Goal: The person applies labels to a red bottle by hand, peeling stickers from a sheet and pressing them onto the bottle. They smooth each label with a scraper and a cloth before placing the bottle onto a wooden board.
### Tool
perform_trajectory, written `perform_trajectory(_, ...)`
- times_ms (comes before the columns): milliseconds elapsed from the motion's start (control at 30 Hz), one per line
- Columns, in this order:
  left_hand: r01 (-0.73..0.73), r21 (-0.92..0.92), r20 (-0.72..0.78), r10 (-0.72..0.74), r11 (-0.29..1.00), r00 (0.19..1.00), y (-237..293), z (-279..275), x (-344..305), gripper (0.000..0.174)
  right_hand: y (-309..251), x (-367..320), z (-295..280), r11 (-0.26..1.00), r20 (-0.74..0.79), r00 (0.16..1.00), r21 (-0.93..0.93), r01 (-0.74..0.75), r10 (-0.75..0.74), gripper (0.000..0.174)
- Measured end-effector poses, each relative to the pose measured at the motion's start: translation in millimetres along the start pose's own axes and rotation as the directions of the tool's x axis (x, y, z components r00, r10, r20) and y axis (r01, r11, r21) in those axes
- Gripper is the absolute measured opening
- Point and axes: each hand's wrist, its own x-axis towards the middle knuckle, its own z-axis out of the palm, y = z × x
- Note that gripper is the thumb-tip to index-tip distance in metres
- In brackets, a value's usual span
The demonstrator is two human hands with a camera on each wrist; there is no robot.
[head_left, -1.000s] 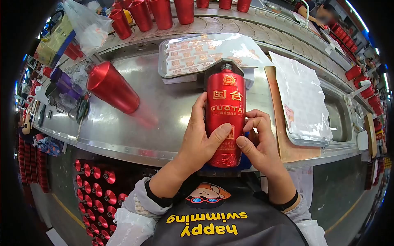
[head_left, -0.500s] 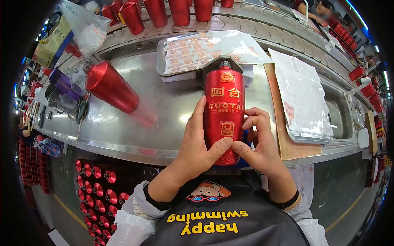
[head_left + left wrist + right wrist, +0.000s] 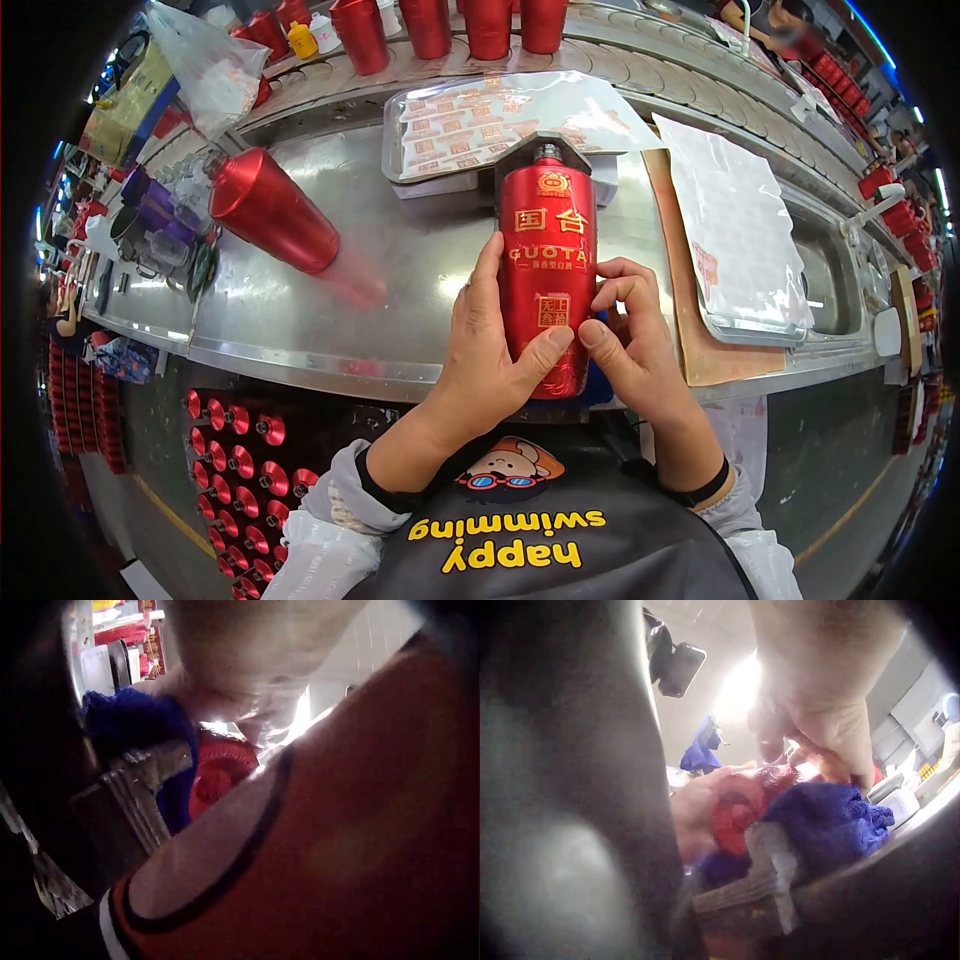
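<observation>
A red bottle (image 3: 548, 235) with gold lettering lies face up, neck away from the body, in a dark holder at the bench's front edge. My left hand (image 3: 488, 345) grips its left side, fingers along the edge and thumb over the front, just below a square gold seal (image 3: 554, 311). On the other side my right hand (image 3: 640, 350) holds the lower right edge with bent fingers and the thumb at the front. In the right wrist view the bottle's round base (image 3: 731, 814) shows beside a blue cloth (image 3: 829, 817).
Behind the holder is a tray of printed stickers (image 3: 450, 130). A second red bottle (image 3: 272, 210) lies at the left, near cups and tools. At the right are a white sheet (image 3: 735, 230) on a tray and a sink (image 3: 825, 275). Red bottles stand on the conveyor (image 3: 640, 75) at the back.
Both thumbs were close together at the lower front; they have moved slightly up and apart. The left thumb uncovered the gold seal earlier. Bottles on the conveyor have moved right.
</observation>
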Motion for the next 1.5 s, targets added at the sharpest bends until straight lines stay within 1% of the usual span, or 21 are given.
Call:
perform_trajectory(33, -0.004, 0.000, 0.005, 0.004, 1.000, 1.000, -0.1, -0.2, -0.1, 0.093, 0.2, -0.1, -0.5, 1.000, 0.001, 1.000, 0.022, -0.010, 0.010, 0.026)
perform_trajectory(133, -0.029, -0.012, 0.027, 0.029, 1.000, 0.999, -4.2, -3.6, 1.0, 0.094, 6.9, 1.0, -0.9, 0.995, -0.008, 0.996, -0.048, 0.083, -0.084, 0.024)
perform_trajectory(233, -0.022, -0.049, 0.048, 0.024, 0.999, 0.999, -5.7, -7.8, 2.7, 0.094, 3.4, 1.0, -0.8, 0.999, -0.006, 0.999, 0.012, 0.044, -0.044, 0.022)
perform_trajectory(333, 0.020, -0.054, 0.032, -0.018, 0.998, 0.999, 0.1, -5.8, 3.1, 0.097, 5.6, 1.2, -2.0, 0.998, -0.011, 0.998, -0.012, 0.060, -0.060, 0.022)
perform_trajectory(433, -0.010, 0.120, 0.025, 0.007, 0.993, 1.000, 4.4, -0.7, 1.7, 0.099, 5.4, 1.1, -2.5, 0.998, -0.007, 0.998, -0.021, 0.067, -0.067, 0.022)
perform_trajectory(533, -0.023, 0.019, 0.035, 0.023, 1.000, 0.999, -2.1, -2.0, 4.9, 0.102, 4.9, 1.6, -3.0, 0.998, -0.002, 0.998, -0.025, 0.057, -0.057, 0.022)
perform_trajectory(633, 0.010, 0.012, 0.061, -0.011, 1.000, 0.998, -0.5, -6.1, 5.1, 0.102, 9.1, 2.4, -2.1, 0.998, -0.010, 0.998, -0.012, 0.065, -0.065, 0.021)
perform_trajectory(733, 0.002, -0.046, 0.073, 0.002, 0.999, 0.997, -1.8, -6.1, 4.6, 0.103, 3.6, 0.5, -2.1, 0.996, -0.004, 1.000, 0.087, -0.006, 0.007, 0.021)
perform_trajectory(833, -0.036, -0.019, 0.102, 0.038, 0.999, 0.994, -5.3, -10.5, 6.3, 0.102, 7.6, 1.1, -3.2, 0.998, -0.006, 0.999, 0.016, 0.053, -0.053, 0.022)
perform_trajectory(933, -0.008, -0.103, 0.100, 0.018, 0.995, 0.995, -3.3, -10.6, 6.3, 0.102, 9.7, 0.6, -3.9, 0.998, -0.002, 0.998, 0.006, 0.060, -0.060, 0.023)
perform_trajectory(1033, -0.025, 0.077, 0.046, 0.022, 0.997, 0.999, 1.5, -2.0, 3.4, 0.104, 7.7, 0.5, -1.5, 0.998, -0.020, 0.999, 0.040, 0.038, -0.037, 0.025)
perform_trajectory(1133, -0.045, 0.182, 0.030, 0.040, 0.982, 0.999, 4.7, 1.3, 2.2, 0.106, 14.5, 0.3, -1.9, 0.996, -0.028, 0.996, -0.009, 0.083, -0.084, 0.025)
perform_trajectory(1333, -0.026, 0.115, 0.069, 0.018, 0.993, 0.997, 2.2, -2.7, 0.9, 0.107, 14.8, -2.5, -4.6, 0.997, -0.008, 0.998, -0.038, 0.067, -0.068, 0.026)
perform_trajectory(1400, -0.025, 0.108, 0.085, 0.016, 0.994, 0.996, -1.1, -4.4, 1.2, 0.108, 13.4, -3.2, -7.8, 0.995, -0.057, 0.993, -0.026, 0.098, -0.099, 0.025)
perform_trajectory(1500, -0.035, 0.097, 0.103, 0.025, 0.995, 0.994, -3.4, -7.1, 1.4, 0.107, -6.9, -1.7, -14.5, 0.985, -0.147, 0.987, 0.144, 0.094, -0.073, 0.026)
